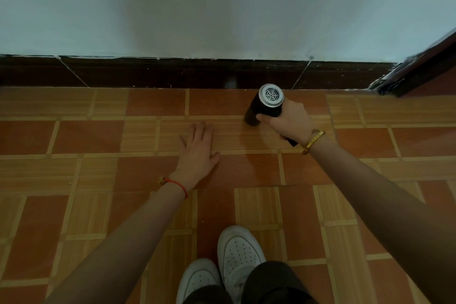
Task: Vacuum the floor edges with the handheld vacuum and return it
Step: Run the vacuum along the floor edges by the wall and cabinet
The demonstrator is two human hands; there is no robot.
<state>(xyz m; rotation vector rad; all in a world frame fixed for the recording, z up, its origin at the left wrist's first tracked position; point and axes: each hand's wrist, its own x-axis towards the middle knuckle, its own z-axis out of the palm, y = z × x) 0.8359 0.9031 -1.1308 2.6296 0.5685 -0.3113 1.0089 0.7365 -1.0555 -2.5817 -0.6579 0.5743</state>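
The right hand [288, 118] is gripping the handheld vacuum [267, 101], with fingers and thumb curling round its dark body. Its grilled silver end is facing up toward the camera, and its other end is pointing down at the tiled floor [74, 138], near the dark skirting [172, 73]. The vacuum is sitting at about two o'clock from the left hand [197, 153], which is lying flat on the tiles with fingers straight, holding nothing. A gold bracelet [313, 142] is circling the right wrist and a red string [179, 185] the left. White shoes [237, 252] are showing at six o'clock.
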